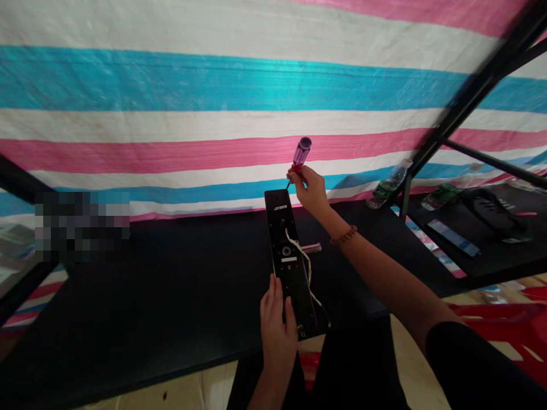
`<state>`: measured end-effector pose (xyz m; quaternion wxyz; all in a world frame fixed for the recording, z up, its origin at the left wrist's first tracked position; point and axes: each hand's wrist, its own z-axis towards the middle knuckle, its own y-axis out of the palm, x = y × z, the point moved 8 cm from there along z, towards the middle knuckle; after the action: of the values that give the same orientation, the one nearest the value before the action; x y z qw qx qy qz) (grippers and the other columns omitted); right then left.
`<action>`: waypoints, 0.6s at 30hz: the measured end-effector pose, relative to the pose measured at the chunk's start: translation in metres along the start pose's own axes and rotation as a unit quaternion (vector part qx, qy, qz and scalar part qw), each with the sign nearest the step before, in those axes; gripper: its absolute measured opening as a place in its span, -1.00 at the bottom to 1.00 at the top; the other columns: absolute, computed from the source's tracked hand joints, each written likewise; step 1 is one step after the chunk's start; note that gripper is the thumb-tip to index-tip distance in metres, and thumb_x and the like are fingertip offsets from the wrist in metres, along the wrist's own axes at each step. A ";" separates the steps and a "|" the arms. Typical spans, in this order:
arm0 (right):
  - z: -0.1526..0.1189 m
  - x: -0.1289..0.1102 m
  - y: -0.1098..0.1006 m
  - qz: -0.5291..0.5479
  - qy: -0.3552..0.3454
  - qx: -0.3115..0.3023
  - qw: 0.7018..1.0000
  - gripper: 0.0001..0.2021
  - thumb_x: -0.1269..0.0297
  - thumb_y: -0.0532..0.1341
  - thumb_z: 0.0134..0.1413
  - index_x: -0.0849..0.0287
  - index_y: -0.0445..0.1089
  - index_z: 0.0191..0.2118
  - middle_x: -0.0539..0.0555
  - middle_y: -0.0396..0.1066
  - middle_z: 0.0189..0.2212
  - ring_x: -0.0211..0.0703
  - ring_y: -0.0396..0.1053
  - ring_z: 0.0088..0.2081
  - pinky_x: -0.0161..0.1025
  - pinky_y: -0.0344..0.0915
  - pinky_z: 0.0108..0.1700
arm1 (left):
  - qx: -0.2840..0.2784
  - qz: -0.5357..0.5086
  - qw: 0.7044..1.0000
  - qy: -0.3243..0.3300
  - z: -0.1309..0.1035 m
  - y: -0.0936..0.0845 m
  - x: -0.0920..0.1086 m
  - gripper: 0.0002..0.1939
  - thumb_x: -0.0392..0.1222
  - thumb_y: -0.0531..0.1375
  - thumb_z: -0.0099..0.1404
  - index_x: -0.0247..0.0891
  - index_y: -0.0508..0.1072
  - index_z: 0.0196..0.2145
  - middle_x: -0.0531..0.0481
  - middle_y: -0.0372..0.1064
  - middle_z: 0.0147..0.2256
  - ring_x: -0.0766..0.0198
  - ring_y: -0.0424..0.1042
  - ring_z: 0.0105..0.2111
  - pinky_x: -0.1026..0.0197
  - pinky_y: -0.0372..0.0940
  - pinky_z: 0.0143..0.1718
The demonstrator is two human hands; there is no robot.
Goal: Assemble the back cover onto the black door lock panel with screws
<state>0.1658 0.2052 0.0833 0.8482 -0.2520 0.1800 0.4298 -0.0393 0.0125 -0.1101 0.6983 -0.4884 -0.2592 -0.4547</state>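
Observation:
A long black panel-like device (pixel 294 279) lies lengthwise on the black table, with white labels, small screws and a round fitting on its face. A whitish cable (pixel 308 267) runs from its middle along the right side. My left hand (pixel 278 316) rests with fingers stretched along the device's near left edge. In my right hand (pixel 311 189) is a screwdriver (pixel 302 152) with a clear purplish and red handle, pinched near the shaft. The screwdriver leans, its dark tip at the far right corner of the device; whether it touches a screw I cannot tell.
Beside the device lies a small pinkish object (pixel 311 248). A plastic bottle (pixel 388 185) leans by the black frame post at right. On the adjoining table are another bottle (pixel 442 196), a phone (pixel 453 237) and a black strapped item (pixel 491 210). A striped sheet (pixel 213 85) hangs behind.

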 end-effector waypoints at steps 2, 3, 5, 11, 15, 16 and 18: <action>0.000 0.000 -0.002 0.010 0.003 0.004 1.000 -0.83 0.17 0.12 0.36 0.11 0.40 -0.20 0.07 0.50 -0.32 -0.17 0.50 -0.32 -0.15 0.44 -0.20 | 0.000 -0.001 1.000 -0.006 0.000 0.000 -0.001 -0.45 -0.19 0.07 0.49 -0.08 0.18 0.38 -0.11 0.16 0.37 0.04 0.26 0.29 -0.08 0.29 0.24; -0.001 -0.001 -0.003 0.010 0.001 0.001 1.000 -0.82 0.17 0.11 0.37 0.11 0.39 -0.19 0.07 0.50 -0.31 -0.18 0.50 -0.32 -0.15 0.44 -0.21 | 0.001 -0.002 1.000 -0.011 0.000 0.001 -0.002 -0.46 -0.19 0.07 0.49 -0.07 0.19 0.38 -0.10 0.17 0.37 0.04 0.27 0.29 -0.09 0.29 0.24; -0.003 -0.006 0.001 -0.006 -0.015 -0.026 1.000 -0.82 0.17 0.09 0.38 0.10 0.39 -0.19 0.08 0.50 -0.30 -0.16 0.49 -0.30 -0.15 0.42 -0.19 | 0.003 -0.005 1.000 -0.016 0.000 0.001 -0.002 -0.46 -0.18 0.07 0.48 -0.07 0.20 0.38 -0.10 0.17 0.37 0.04 0.27 0.29 -0.09 0.29 0.24; -0.007 -0.014 0.012 -0.029 -0.031 -0.045 0.998 -0.78 0.15 0.02 0.43 0.07 0.36 -0.18 0.08 0.49 -0.28 -0.14 0.47 -0.22 -0.14 0.39 -0.16 | 0.007 -0.006 1.000 -0.010 0.001 -0.001 0.001 -0.48 -0.19 0.07 0.48 -0.10 0.23 0.36 -0.13 0.19 0.36 0.05 0.28 0.28 -0.09 0.29 0.24; -0.012 -0.009 0.013 -0.020 -0.009 -0.025 0.999 -0.75 0.10 -0.01 0.44 0.04 0.34 -0.17 0.07 0.47 -0.27 -0.15 0.46 -0.22 -0.13 0.40 -0.16 | 0.007 -0.009 1.000 -0.010 0.002 -0.001 0.002 -0.48 -0.20 0.06 0.48 -0.11 0.23 0.36 -0.13 0.19 0.36 0.04 0.29 0.27 -0.09 0.30 0.23; -0.013 -0.008 0.013 -0.023 -0.003 -0.021 1.000 -0.75 0.09 -0.01 0.44 0.04 0.34 -0.18 0.07 0.47 -0.27 -0.15 0.46 -0.23 -0.13 0.41 -0.16 | 0.006 -0.009 1.000 -0.009 0.002 -0.001 0.003 -0.48 -0.20 0.06 0.48 -0.12 0.23 0.36 -0.14 0.19 0.36 0.04 0.29 0.27 -0.08 0.31 0.23; -0.015 -0.007 0.010 -0.022 0.011 -0.004 1.000 -0.76 0.09 0.01 0.43 0.04 0.34 -0.20 0.07 0.47 -0.28 -0.16 0.46 -0.25 -0.11 0.41 -0.14 | 0.005 -0.009 1.000 -0.008 0.002 0.000 0.004 -0.48 -0.21 0.06 0.48 -0.13 0.23 0.36 -0.15 0.19 0.36 0.04 0.29 0.28 -0.08 0.30 0.23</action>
<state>0.1522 0.1972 0.0717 0.8542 -0.2638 0.1824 0.4092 -0.0374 0.0124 -0.1057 0.6946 -0.4864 -0.2712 -0.4554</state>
